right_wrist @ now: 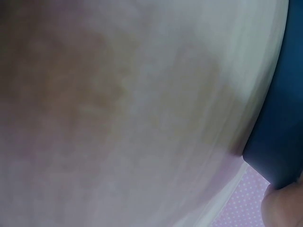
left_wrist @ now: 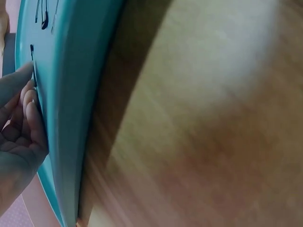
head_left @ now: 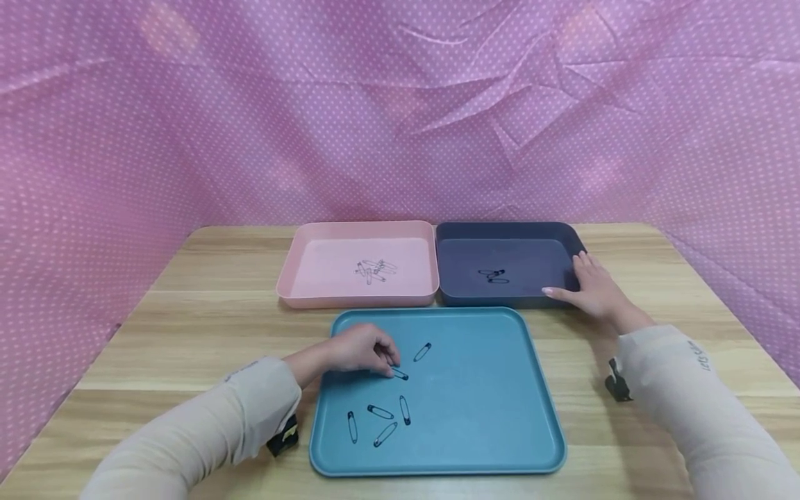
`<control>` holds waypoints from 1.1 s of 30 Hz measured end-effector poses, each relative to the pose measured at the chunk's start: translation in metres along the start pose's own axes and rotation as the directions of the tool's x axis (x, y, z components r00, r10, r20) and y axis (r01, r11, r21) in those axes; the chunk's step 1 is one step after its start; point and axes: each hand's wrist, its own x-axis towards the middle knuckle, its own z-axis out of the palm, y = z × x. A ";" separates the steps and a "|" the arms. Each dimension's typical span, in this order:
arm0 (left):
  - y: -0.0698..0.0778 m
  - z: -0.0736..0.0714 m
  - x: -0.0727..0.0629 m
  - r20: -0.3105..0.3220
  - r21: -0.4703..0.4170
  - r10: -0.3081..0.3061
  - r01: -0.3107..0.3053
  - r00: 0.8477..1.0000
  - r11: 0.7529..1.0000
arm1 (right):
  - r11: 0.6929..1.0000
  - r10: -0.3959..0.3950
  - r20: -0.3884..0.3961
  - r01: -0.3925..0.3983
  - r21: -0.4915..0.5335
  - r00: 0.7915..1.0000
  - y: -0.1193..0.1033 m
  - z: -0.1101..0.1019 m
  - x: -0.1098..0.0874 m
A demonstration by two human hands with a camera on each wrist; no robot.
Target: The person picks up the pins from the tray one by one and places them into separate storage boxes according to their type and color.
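One slim black-headed wire safety pin (head_left: 404, 377) is pinched by the left hand (head_left: 362, 349), rectangular teal tray (head_left: 487, 396) beneath; a rectangular navy tray (head_left: 531, 267) is touched by the spread right hand (head_left: 596, 288). Pick-up is inferred; lifting seems required.

Safety pins (head_left: 380, 412) look metal, the teal tray (head_left: 481, 389) smooth plastic, the tabletop (head_left: 206, 326) wood.

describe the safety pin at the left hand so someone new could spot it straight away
On the wooden table, find the teal tray nearest the person. Over its left side is the left hand, and the safety pin sticks out from that hand's fingertips, dark cap outward. Unlike the tray's other pins, which lie loose, this one has fingers on it.
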 end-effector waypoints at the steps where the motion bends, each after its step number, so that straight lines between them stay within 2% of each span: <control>1: 0.000 0.000 0.000 -0.001 0.015 0.006 -0.006 1.000 1.000 | 1.000 0.001 0.001 -0.001 0.002 1.000 0.000 0.000 0.000; 6: 0.002 0.002 0.002 0.006 0.064 0.019 -0.019 1.000 0.998 | 1.000 0.004 0.006 -0.004 -0.004 1.000 0.001 -0.001 0.001; 15: 0.007 0.002 0.001 0.010 0.060 -0.007 0.006 1.000 0.998 | 1.000 0.010 0.011 -0.010 -0.012 1.000 -0.002 -0.002 0.001; 26: 0.007 -0.006 0.004 0.081 0.024 -0.064 0.062 0.995 0.998 | 1.000 0.015 0.022 -0.015 -0.015 1.000 -0.003 -0.005 -0.001; 29: 0.007 -0.009 0.005 0.076 0.003 -0.064 0.064 0.995 0.998 | 1.000 0.017 0.021 -0.017 -0.015 1.000 -0.004 -0.005 -0.001; 33: 0.010 -0.016 0.008 0.034 -0.007 -0.043 0.043 0.999 0.999 | 1.000 0.013 0.021 -0.013 -0.010 1.000 -0.006 -0.004 -0.002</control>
